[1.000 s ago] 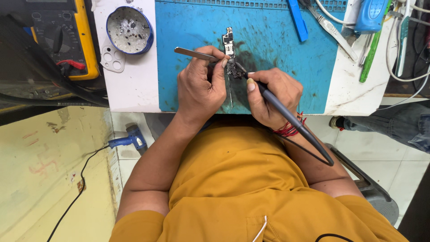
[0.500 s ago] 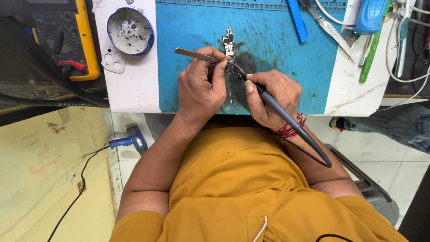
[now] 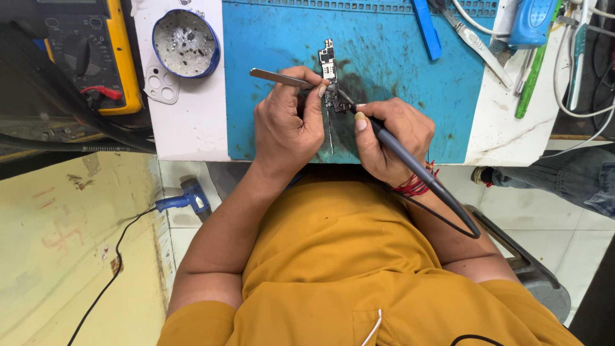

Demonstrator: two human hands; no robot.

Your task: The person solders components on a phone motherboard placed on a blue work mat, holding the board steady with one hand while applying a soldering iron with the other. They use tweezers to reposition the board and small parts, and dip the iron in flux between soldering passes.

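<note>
1. the worktop [image 3: 186, 134] is white, and most of it is covered by a stained blue mat [image 3: 397, 83].
2. a yellow-and-black meter [image 3: 90, 57] sits at the far left, well apart from the hands; a round blue tin [image 3: 186, 41] of scraps lies between it and the mat.
3. the left hand [image 3: 288, 128] is pinched around metal tweezers [image 3: 278, 77], whose tips reach toward the circuit board.
4. the right hand [image 3: 391, 138] is closed in a pen grip on a dark soldering iron [image 3: 410, 163], tip touching or just beside the board; its cable trails off toward the body.
5. the circuit board [image 3: 331, 80] lies on the mat between the two hands, long and narrow, its near end partly hidden by fingers.
6. the board looks light, thin and stiff, and probably fragile: its small parts could lift or crack. best held by its bare edges, or pinned lightly with the tweezers, not pressed on the components.
</note>
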